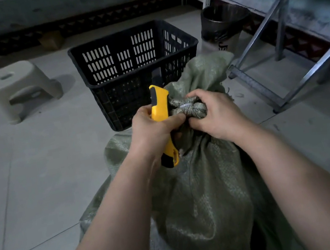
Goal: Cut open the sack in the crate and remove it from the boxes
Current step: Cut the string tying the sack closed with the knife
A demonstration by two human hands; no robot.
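Head view. Risk: the knife (161, 112) works right beside the right hand (212, 114); if the tie (186, 105) gives suddenly, the blade could slip toward those fingers or slash deep into the sack (204, 194).

Left hand (151, 129) is fisted round the knife handle, forearm reaching in from below. Right hand is clenched on the sack's bunched neck.

Sack stands on the floor (37, 178), in front of the crate (135, 73), not inside it.

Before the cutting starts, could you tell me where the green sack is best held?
Grip the green sack at its bunched, tied neck, from the right, as the right hand does. The gathered fabric is narrow enough to close a fist on, leaving the left hand room for the yellow knife.
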